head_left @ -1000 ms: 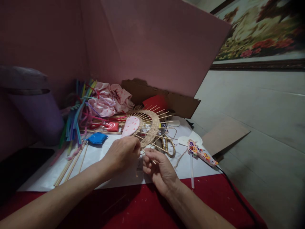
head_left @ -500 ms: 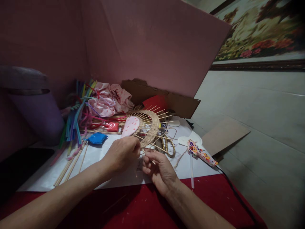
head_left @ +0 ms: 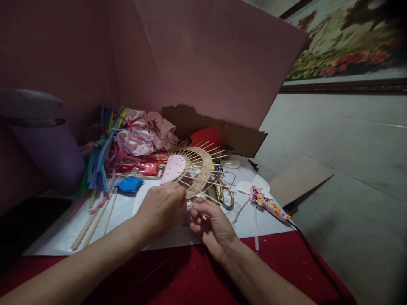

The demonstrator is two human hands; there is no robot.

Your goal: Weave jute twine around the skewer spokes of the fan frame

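A round woven piece (head_left: 201, 169) of twine wound over radiating wooden skewers is held tilted above the white sheet (head_left: 133, 220). A pink dotted pad (head_left: 173, 167) sits at its centre. My left hand (head_left: 162, 207) is closed on the piece's near rim. My right hand (head_left: 211, 224) is closed in a pinch just right of it, holding a thin skewer end at the rim. The two hands nearly touch.
Gold scissors (head_left: 224, 192) lie behind my right hand. A flower-patterned glue gun (head_left: 269, 204) with a black cord lies to the right. Loose skewers (head_left: 92, 218), coloured strips (head_left: 98, 163), pink cloth (head_left: 144, 133), blue (head_left: 129, 184) and red packets lie left. A pink board (head_left: 203, 55) stands behind.
Almost nothing has moved. Both hands keep their hold, with only a slight shift of the right fingers at the rim.
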